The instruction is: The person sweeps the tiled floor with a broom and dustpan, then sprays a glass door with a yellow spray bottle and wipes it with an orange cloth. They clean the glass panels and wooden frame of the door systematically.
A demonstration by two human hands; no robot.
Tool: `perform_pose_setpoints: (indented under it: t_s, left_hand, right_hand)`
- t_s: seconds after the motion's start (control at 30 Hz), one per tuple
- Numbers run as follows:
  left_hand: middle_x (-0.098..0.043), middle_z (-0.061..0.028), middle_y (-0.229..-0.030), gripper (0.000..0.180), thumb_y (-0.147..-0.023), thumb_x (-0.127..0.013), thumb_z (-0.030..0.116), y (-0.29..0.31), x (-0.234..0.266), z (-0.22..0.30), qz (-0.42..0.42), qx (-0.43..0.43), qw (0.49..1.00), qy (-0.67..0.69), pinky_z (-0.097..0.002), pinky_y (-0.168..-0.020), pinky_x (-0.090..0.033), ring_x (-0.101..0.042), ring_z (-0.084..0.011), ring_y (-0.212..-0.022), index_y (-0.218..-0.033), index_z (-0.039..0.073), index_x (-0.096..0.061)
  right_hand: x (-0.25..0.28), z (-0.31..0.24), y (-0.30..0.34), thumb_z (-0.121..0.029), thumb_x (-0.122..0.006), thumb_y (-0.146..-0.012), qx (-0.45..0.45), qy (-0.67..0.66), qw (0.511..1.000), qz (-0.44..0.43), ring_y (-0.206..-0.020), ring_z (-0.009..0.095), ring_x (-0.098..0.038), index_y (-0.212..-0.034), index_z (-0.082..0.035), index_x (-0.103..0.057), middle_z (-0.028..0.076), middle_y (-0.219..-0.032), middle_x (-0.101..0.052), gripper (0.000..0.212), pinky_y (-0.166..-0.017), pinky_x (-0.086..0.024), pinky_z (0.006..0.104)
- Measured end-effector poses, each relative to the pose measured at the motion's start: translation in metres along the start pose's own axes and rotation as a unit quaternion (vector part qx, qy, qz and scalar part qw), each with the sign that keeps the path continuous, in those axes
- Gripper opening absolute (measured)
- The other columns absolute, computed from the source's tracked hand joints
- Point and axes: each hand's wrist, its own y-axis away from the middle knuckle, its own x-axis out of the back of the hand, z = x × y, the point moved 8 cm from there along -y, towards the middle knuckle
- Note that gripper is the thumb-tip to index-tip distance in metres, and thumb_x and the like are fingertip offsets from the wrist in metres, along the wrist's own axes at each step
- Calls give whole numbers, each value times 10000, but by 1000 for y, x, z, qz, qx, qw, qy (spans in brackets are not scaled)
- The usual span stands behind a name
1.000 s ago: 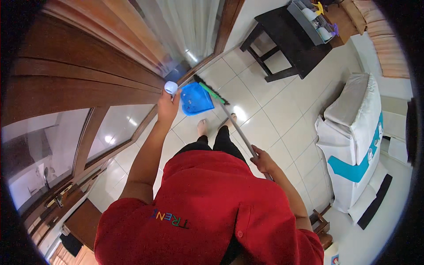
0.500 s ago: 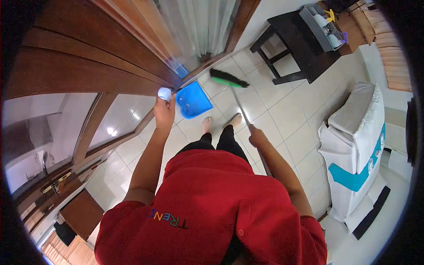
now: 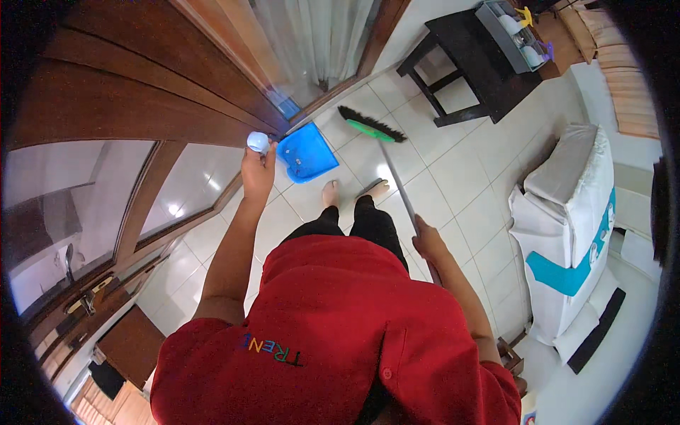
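Note:
My right hand (image 3: 429, 242) is closed around the long grey handle of a broom (image 3: 377, 132). Its green head with black bristles is over the tiles, to the right of the dustpan. A blue dustpan (image 3: 316, 157) rests on the floor ahead of my feet, beside the wooden door frame, with small bits of debris inside. My left hand (image 3: 258, 173) grips a pale, rounded knob (image 3: 258, 142), which looks like the top end of the dustpan's upright handle. The shaft below it is mostly hidden by the hand.
At far right, a black side table (image 3: 489, 67) carries a grey caddy (image 3: 511, 39) with bottles. A bed (image 3: 559, 234) with white covers and a teal band stands on the right. A wooden door (image 3: 163, 166) with glass panes fills the left, and a curtained glass panel (image 3: 315, 35) is ahead.
My right hand and the broom handle have shifted slightly right and nearer to me. The broom head has turned a little. My left hand keeps its grip beside the dustpan.

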Motion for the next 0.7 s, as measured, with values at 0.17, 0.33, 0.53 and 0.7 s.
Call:
perform_pose_setpoints:
  t_s: [0.17,0.33,0.53,0.7]
  left_hand:
    - [-624,-84,-800,197,-874,-674,137,-1,1,-1,-11,-39,999,-25,-296,-576,-448,-530,-137,-629,-978,-5,-584]
    - [-618,-74,-815,173,-883,-660,103,-1,1,7,2,-50,999,8,-285,-628,-473,-561,-125,-701,-982,-7,-570]
    - [-597,-47,-879,144,-899,-635,77,7,1,7,-35,3,999,39,-278,-663,-479,-560,-107,-796,-993,9,-550]
    - [-595,-26,-869,130,-913,-622,95,3,15,12,-38,-15,998,42,-256,-693,-456,-549,-98,-803,-999,26,-554]
  right_hand:
    - [-37,-9,-30,-34,-499,-765,-13,-18,999,-48,-991,453,-601,-1350,-14,-384,340,-1002,-606,596,-867,-484,502]
    - [-68,-23,-8,-90,-612,-763,65,-76,988,-119,-1140,354,-573,-1393,-4,-388,269,-1230,-567,675,-976,-446,392]
    - [-46,-1,64,-128,-629,-828,19,-141,986,-88,-1078,321,-604,-1404,-21,-381,248,-1166,-607,636,-909,-463,366]
    - [-24,59,84,-105,-615,-823,-111,-170,979,-10,-621,262,-626,-1414,-46,-374,199,-807,-658,641,-611,-498,376]
